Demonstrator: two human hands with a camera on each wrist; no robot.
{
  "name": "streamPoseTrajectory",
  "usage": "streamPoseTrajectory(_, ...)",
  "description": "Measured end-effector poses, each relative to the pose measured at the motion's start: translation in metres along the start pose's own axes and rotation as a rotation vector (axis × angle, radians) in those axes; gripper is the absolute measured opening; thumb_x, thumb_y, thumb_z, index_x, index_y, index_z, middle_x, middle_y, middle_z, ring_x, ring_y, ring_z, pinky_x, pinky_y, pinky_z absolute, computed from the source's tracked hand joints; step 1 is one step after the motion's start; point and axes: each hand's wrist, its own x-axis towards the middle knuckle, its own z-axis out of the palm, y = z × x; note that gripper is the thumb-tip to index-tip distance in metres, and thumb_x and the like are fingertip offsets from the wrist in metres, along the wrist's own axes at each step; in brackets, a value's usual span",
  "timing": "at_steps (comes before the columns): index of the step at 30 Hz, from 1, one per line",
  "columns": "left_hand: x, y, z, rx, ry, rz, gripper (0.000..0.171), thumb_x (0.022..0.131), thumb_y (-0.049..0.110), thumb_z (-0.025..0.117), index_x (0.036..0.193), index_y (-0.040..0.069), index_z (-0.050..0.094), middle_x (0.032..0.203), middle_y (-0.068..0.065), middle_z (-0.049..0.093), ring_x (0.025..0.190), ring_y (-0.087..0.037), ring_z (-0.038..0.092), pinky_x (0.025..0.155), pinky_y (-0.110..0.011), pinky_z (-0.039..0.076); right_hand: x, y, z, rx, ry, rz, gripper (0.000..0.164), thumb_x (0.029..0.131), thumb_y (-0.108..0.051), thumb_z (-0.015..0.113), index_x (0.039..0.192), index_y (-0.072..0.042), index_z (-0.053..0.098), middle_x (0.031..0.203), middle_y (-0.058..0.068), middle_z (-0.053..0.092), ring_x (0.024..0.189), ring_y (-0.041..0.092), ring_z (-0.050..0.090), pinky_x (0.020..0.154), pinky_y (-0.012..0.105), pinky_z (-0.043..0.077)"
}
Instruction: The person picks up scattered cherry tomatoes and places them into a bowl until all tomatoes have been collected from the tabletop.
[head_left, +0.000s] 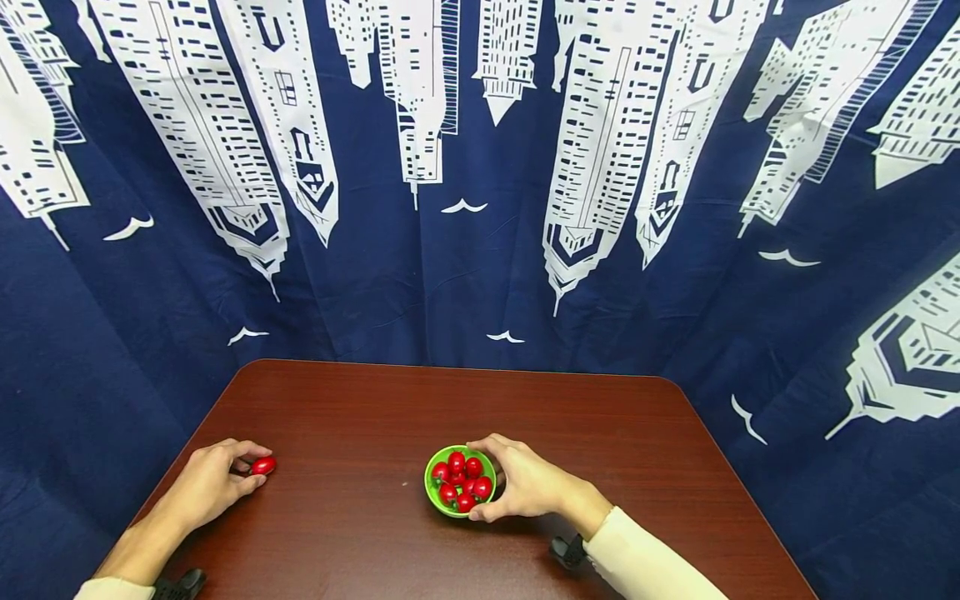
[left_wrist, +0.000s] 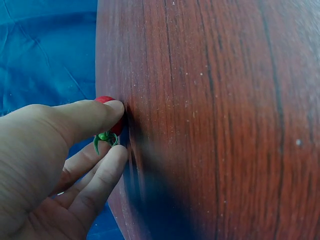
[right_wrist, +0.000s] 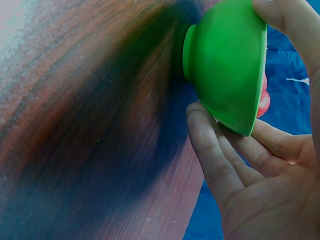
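At the table's left side, my left hand pinches a small red cherry tomato between thumb and fingers. The left wrist view shows its green stem between the fingertips, close over the tabletop. Near the middle of the table, a small green bowl holds several red cherry tomatoes. My right hand grips this bowl from its right side, thumb at the near rim and fingers at the far rim. In the right wrist view the bowl's smooth outer wall and short foot show, with fingers against its side.
The dark reddish-brown wooden table has rounded far corners. Behind it hangs a navy cloth printed with white upside-down buildings and birds. Dark wrist devices, such as the right one, sit under both wrists.
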Motion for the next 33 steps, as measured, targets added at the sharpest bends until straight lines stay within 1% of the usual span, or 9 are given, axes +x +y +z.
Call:
streamPoseTrajectory(3,0.001,0.001,0.000,-0.005,-0.012,-0.008,0.035,0.083,0.005,0.103,0.115,0.010,0.088,0.105,-0.003,0.083,0.082,-0.009,0.076,0.074,-0.024,0.064,0.000,0.000,0.000,0.000,-0.001,-0.004,0.095,0.085,-0.035,0.106,0.161,-0.003,0.059,0.147,0.008,0.071,0.097,-0.005,0.077,0.096,0.018,0.066)
streamPoseTrajectory(15,0.002,0.004,0.000,-0.001,-0.008,-0.006,0.033,0.083,0.004,0.103,0.112,0.010,0.088,0.103,-0.002,0.083,0.081,-0.007,0.074,0.073,-0.023,0.063,0.000,0.002,0.000,-0.002,0.001,-0.006,0.096,0.084,-0.035,0.106,0.161,-0.003,0.059,0.144,0.007,0.071,0.094,-0.005,0.077,0.096,0.018,0.065)
streamPoseTrajectory(23,0.002,0.006,0.004,-0.025,-0.003,0.018,0.031,0.084,0.002,0.101,0.111,0.007,0.087,0.102,-0.003,0.083,0.080,-0.003,0.074,0.071,-0.021,0.064,0.000,0.001,0.000,0.001,0.002,-0.002,0.096,0.084,-0.035,0.106,0.161,-0.004,0.059,0.146,0.008,0.071,0.095,-0.004,0.078,0.095,0.018,0.066)
streamPoseTrajectory(28,0.003,0.011,0.005,-0.035,-0.006,0.029,0.031,0.084,0.001,0.101,0.111,0.005,0.086,0.100,-0.002,0.081,0.080,-0.003,0.074,0.071,-0.020,0.065,0.000,0.001,0.000,0.008,-0.004,-0.004,0.096,0.085,-0.034,0.106,0.162,-0.004,0.059,0.146,0.008,0.071,0.096,-0.005,0.077,0.095,0.018,0.066)
streamPoseTrajectory(33,0.005,0.019,0.004,-0.034,-0.011,0.031,0.030,0.085,0.002,0.101,0.111,0.006,0.086,0.098,0.000,0.080,0.080,-0.004,0.074,0.070,-0.021,0.065,0.000,0.001,0.000,0.005,0.002,-0.007,0.095,0.084,-0.034,0.106,0.161,-0.003,0.059,0.146,0.009,0.071,0.095,-0.003,0.078,0.094,0.018,0.066)
